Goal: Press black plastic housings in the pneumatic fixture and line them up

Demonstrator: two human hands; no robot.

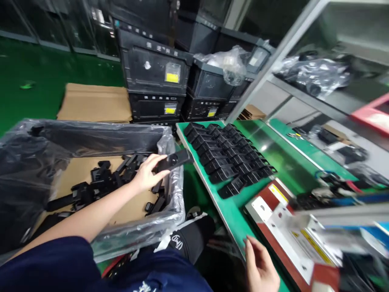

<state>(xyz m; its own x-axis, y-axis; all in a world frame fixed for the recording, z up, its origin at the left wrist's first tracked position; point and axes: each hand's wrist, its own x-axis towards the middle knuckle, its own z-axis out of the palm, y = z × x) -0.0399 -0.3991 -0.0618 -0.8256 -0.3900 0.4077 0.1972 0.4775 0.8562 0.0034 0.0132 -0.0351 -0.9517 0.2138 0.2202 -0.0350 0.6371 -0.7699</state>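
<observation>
My left hand (149,173) grips one end of an elongated black plastic housing (175,159), held over the right rim of a plastic-lined bin (178,198). Many similar loose black parts (105,178) lie on the cardboard bottom of that bin. To the right, rows of black housings (217,160) are lined up on a green-topped bench (226,207). My right hand (260,265) is at the bench's near edge, its fingers loosely curled and apart, with nothing visible in them. It is closest to a red-brown and white machine (285,231).
Stacked black crates (154,67) stand behind the bin, beside flat cardboard (94,101). A metal frame post (270,69) rises at the bench's far side. Bagged items (316,75) lie on a shelf at right. Cables (328,182) sit behind the machine.
</observation>
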